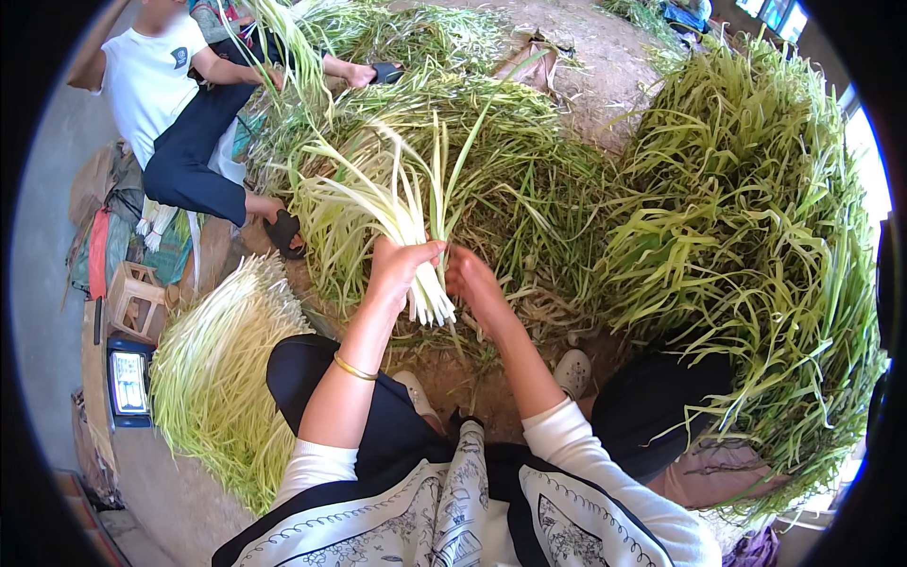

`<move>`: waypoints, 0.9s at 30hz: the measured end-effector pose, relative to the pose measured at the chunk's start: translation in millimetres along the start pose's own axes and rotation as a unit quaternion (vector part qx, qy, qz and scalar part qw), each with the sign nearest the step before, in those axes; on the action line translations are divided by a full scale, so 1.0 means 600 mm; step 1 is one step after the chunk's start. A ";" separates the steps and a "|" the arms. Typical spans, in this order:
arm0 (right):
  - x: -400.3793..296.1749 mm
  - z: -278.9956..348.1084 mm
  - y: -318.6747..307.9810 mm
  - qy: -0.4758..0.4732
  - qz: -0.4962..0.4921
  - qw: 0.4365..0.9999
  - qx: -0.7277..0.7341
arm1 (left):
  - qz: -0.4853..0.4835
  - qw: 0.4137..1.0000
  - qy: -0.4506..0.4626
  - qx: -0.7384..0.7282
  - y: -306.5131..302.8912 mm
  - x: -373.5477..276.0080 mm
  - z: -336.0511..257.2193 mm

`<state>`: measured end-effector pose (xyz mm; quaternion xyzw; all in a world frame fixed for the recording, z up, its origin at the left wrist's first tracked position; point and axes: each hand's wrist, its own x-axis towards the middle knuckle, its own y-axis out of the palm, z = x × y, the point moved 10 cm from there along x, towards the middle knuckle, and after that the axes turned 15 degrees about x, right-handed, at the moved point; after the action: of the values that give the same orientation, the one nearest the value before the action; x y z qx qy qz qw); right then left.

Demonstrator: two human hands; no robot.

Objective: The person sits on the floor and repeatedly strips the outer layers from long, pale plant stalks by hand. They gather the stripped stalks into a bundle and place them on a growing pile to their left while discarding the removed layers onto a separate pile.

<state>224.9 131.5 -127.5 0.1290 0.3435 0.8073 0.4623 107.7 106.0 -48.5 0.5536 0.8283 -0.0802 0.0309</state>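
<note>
My left hand (pixel 402 266) is closed around a bunch of pale leafy stalks (pixel 426 287), their white cut-looking ends pointing down and their leaves fanning upward. Close on its right is my right hand (pixel 473 280), fingers curled beside a greener stalk (pixel 441 212); whether it grips that stalk is unclear. Behind both hands lies a heap of green leaves and stalks (pixel 545 191). A large neat pile of pale stalks (pixel 227 368) rests at my left, white ends towards the top. At my right rises a tall mound of long green leafy stalks (pixel 723 191).
Another person (pixel 159 85) sits at the upper left with stalks in hand, a sandaled foot (pixel 285 230) near the heap. A wooden stool (pixel 136 301) and a lit lamp-like device with a blue frame (pixel 130 383) stand at the left. My shoes (pixel 572 372) are on the dirt floor.
</note>
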 end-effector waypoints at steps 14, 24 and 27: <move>0.052 0.043 0.024 -0.002 -0.081 0.984 0.157 | -0.003 0.999 -0.036 -0.007 0.008 0.014 0.039; 0.062 0.066 0.023 0.026 0.002 1.000 0.003 | 0.008 0.999 -0.021 -0.035 0.006 0.008 0.016; 0.056 0.077 0.044 -0.007 0.037 0.997 -0.070 | -0.013 1.000 0.013 0.015 -0.001 0.007 -0.001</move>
<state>213.7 170.7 -79.6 0.1143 0.2778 0.8449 0.4426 105.3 109.6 -48.7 0.5440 0.8346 -0.0857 0.0111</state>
